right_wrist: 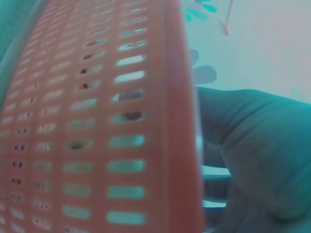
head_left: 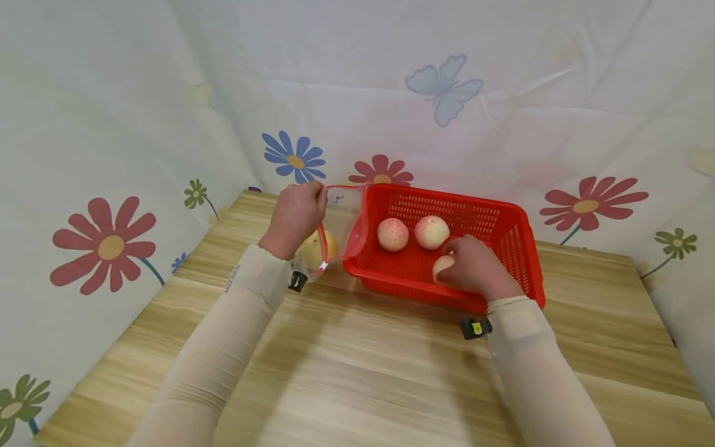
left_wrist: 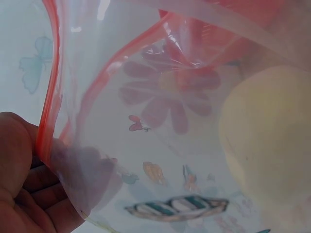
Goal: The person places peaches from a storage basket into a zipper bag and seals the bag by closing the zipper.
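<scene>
My left hand [head_left: 296, 214] pinches the edge of a clear zip bag [left_wrist: 160, 126] with a red zip strip. The bag's mouth spreads towards the basket. Inside the bag lies a round, pale yellow fruit [left_wrist: 272, 136]. My right hand [head_left: 477, 267] reaches into the red plastic basket [head_left: 391, 283], its fingers around a pale peach [head_left: 443, 267]. Two more peaches, a pinkish one [head_left: 393, 234] and a cream one with pink specks [head_left: 432, 233], lie in the basket. In the right wrist view the slotted basket wall [right_wrist: 180, 145] hides the held peach and the fingertips.
The basket stands on a wood-grain table [head_left: 335, 372], near its back edge. Behind and beside the table hangs a white curtain [head_left: 346, 93] printed with flowers and a butterfly. The bag sits just left of the basket's left end.
</scene>
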Tool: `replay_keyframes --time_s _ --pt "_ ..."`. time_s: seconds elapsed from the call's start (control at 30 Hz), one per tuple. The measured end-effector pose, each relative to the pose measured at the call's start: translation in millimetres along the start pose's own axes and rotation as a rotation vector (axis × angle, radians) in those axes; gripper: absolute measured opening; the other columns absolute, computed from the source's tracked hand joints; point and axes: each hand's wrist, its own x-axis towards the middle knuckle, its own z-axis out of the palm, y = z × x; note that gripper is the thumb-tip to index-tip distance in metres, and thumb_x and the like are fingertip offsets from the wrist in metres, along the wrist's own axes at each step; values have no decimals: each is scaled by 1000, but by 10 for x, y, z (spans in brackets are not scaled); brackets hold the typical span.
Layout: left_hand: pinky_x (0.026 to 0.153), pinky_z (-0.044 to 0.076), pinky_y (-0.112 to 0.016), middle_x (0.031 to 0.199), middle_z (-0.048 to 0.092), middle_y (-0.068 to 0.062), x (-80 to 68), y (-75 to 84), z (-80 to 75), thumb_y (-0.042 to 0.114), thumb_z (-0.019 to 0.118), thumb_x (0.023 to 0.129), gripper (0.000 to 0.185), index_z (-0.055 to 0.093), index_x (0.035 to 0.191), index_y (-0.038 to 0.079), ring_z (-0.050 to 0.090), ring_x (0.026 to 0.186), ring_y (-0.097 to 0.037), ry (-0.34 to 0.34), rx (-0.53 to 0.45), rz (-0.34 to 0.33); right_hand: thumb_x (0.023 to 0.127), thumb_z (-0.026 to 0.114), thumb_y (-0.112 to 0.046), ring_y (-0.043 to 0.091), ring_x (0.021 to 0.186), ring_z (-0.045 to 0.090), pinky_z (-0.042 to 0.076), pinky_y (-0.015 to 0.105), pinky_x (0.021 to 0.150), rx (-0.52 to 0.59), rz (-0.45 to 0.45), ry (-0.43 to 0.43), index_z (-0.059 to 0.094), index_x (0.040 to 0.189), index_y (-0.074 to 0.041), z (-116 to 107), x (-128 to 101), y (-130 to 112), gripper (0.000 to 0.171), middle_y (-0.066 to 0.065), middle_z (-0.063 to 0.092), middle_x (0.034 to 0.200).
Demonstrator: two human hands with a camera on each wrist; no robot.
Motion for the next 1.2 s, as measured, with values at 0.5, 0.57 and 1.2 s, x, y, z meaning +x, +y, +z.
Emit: replay_keyframes --time_s 0.5,0.57,1.2 --pt "60 54 -31 67 65 -9 8 -10 -4 21 51 99 29 71 100 0 59 58 -22 0 2 -1 72 83 -28 29 96 53 54 44 85 -27 -76 137 61 126 -6 -91 -31 -172 63 14 56 115" --pt "60 55 -31 68 65 -9 9 -8 -5 21 52 99 28 71 101 0 59 58 -22 1 2 0 73 82 -30 29 96 53 55 43 83 -22 -84 146 60 126 -6 -98 -33 -192 62 15 55 115" --pt "64 57 -32 72 68 -11 2 3 -11 21 53 98 28 71 104 0 61 60 -23 -3 -1 -8 78 79 -34 33 108 50 51 50 93 29 -108 232 56 130 -9 -148 -38 -349 62 16 51 126"
